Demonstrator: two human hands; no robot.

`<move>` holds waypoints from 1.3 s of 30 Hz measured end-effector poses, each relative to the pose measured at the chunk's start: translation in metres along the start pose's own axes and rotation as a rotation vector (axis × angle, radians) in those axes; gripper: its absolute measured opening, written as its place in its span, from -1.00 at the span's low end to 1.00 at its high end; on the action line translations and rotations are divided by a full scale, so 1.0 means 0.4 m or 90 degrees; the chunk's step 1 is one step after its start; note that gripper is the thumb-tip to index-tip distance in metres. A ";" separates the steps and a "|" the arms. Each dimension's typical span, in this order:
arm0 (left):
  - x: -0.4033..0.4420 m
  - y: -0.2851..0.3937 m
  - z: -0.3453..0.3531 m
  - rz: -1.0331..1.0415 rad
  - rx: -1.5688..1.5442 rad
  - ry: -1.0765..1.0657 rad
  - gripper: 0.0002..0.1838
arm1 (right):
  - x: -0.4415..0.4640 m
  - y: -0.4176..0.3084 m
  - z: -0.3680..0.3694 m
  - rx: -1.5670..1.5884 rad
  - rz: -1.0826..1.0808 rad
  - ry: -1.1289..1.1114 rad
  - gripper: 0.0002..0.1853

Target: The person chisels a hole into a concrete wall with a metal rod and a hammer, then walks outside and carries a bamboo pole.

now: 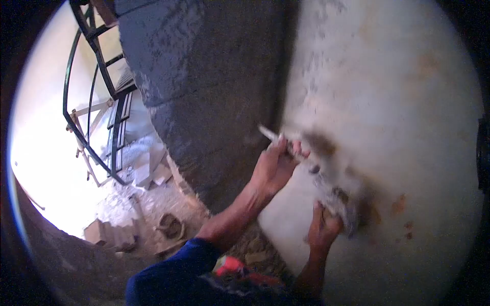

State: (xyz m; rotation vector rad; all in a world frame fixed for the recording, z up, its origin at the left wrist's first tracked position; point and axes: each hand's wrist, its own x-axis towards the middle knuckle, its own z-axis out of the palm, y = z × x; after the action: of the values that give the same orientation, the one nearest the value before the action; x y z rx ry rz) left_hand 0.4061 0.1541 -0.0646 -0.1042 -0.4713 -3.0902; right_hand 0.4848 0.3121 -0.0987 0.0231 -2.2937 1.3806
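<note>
My left hand (275,166) is closed around a slim, pale stick-like tool (268,133). Its tip points up and left, close to the corner where the dark, wet-looking plastered wall (219,102) meets the pale wall (398,127). What the rest of the tool looks like is hidden by my fingers. Lower and to the right, my right hand (325,227) grips a ragged grey-white lump (334,201) in front of the pale wall. Blur keeps me from telling what the lump is, or whether it touches the wall.
Black metal framework (104,66) stands at the upper left beyond the dark wall's broken edge. Below it lie pale slabs (148,166), blocks (109,233) and a round container-like object (171,227) on the littered floor. Something red (232,265) shows near my body.
</note>
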 end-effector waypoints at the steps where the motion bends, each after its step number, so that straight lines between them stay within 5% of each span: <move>1: 0.014 0.011 -0.005 0.005 0.008 -0.013 -0.81 | -0.005 0.013 -0.010 0.061 0.002 0.092 -0.82; 3: 0.009 0.000 -0.011 0.006 0.021 -0.013 -0.81 | 0.004 0.060 -0.047 0.181 -0.023 0.314 -0.84; 6: 0.013 -0.005 -0.002 0.010 0.025 -0.015 -0.81 | 0.030 0.110 -0.152 0.252 -0.041 0.425 -0.84; 9: 0.013 0.002 0.006 0.018 0.016 0.002 -0.80 | 0.035 0.068 -0.105 -0.201 -0.364 0.515 -0.81; 10: 0.017 0.001 0.010 0.021 0.015 0.012 -0.80 | 0.050 0.098 -0.013 -0.142 -0.242 0.212 -0.75; 12: -0.002 -0.007 -0.013 0.006 0.014 0.002 -0.80 | 0.015 0.080 0.010 -0.053 -0.043 -0.024 -0.72; 14: 0.039 -0.003 -0.046 0.021 0.016 -0.096 -0.80 | 0.018 0.056 -0.040 0.096 0.013 0.165 -0.75; 18: 0.021 -0.001 0.007 0.038 0.005 -0.012 -0.79 | 0.056 0.131 -0.213 0.041 -0.125 0.462 -0.81; 20: 0.026 0.001 0.005 0.022 0.007 0.002 -0.78 | 0.032 0.069 -0.164 -0.185 -0.276 0.440 -0.84; 23: 0.054 -0.002 -0.036 0.031 -0.008 -0.063 -0.80 | 0.043 -0.016 0.034 -0.240 -0.419 0.140 -0.86; 24: 0.055 0.004 -0.024 0.029 -0.007 -0.074 -0.80 | 0.019 -0.064 0.008 -0.126 -0.198 0.113 -0.85; 26: 0.028 -0.006 -0.023 0.026 0.024 -0.012 -0.81 | -0.015 -0.025 -0.070 -0.011 0.029 0.083 -0.84; 29: 0.030 -0.012 -0.013 0.040 0.026 -0.035 -0.81 | 0.047 0.226 -0.222 -0.362 -0.377 0.432 -0.80; 30: 0.030 -0.010 -0.011 0.031 0.009 -0.027 -0.82 | 0.033 0.143 -0.210 -0.361 -0.379 0.430 -0.80; 32: 0.035 -0.003 -0.015 0.035 0.007 -0.035 -0.82 | 0.022 0.063 -0.149 -0.229 -0.296 0.376 -0.80; 35: 0.032 -0.004 -0.017 0.029 -0.009 -0.024 -0.83 | 0.016 -0.020 0.002 -0.090 -0.120 0.041 -0.78; 38: 0.062 0.010 -0.017 0.044 -0.012 -0.016 -0.84 | 0.015 0.035 -0.027 0.199 0.081 0.188 -0.76; 39: 0.040 -0.006 -0.027 0.040 0.002 0.000 -0.84 | 0.026 0.115 -0.089 0.112 0.045 0.275 -0.74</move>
State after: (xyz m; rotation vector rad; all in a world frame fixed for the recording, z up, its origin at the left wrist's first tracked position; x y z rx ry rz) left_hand 0.3893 0.1533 -0.0743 -0.1166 -0.4624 -3.0276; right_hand 0.4775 0.3669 -0.1191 -0.2763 -1.8308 1.4546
